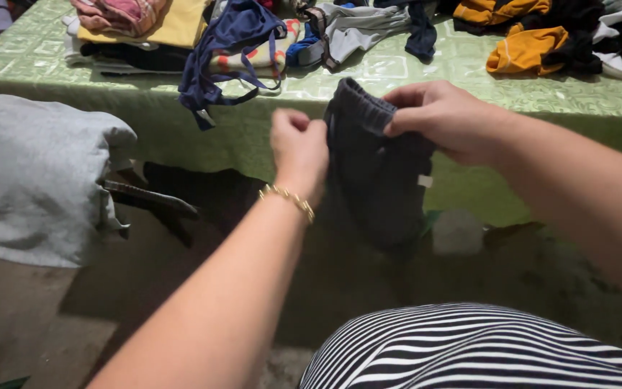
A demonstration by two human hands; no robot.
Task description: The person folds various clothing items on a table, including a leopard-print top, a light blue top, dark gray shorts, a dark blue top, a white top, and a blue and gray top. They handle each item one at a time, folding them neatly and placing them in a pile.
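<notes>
Gripping dark shorts [379, 180] by waistband: left hand [298, 148] fisted, right hand [440, 119] pinching, above green table [397, 79].

A counter under a pale green patterned cloth [469, 79] fills the upper frame. Below lies a dim, grey-brown bare floor [30, 324].

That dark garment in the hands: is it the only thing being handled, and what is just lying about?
In hand: dark garment, held by left hand and right hand.
Lying about: navy garment, orange clothes, grey cloth, green table.
</notes>
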